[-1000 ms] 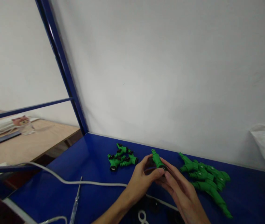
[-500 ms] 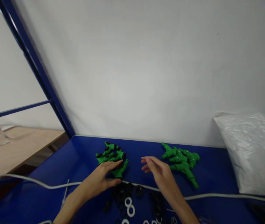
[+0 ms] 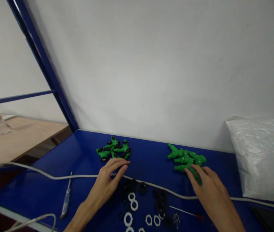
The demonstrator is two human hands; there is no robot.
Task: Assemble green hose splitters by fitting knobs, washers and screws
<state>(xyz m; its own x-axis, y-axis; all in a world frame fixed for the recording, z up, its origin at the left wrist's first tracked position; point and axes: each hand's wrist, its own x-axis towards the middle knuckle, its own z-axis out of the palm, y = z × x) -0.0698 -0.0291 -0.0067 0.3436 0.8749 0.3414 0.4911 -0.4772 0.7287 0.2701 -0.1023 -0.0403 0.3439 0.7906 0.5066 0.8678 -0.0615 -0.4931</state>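
Observation:
My left hand hovers above the white cable, thumb and fingers apart, nothing in its grasp. Just beyond its fingertips lies a pile of green Y-shaped hose connectors with black parts. On the right, my right hand reaches down onto the nearest plain green Y-shaped hose connector, thumb and fingers around one of its arms. Several more plain green connectors lie right behind it. Between the hands are black rings and white rings.
The white cable runs across the blue table. A clear-handled screwdriver lies at left, a red-handled one and small metal pins at front right. A white plastic bag stands at right, against the wall.
My right hand has moved right and down onto the plain green connectors. My left hand has drawn back from the pile with black parts, where a connector now lies free of it.

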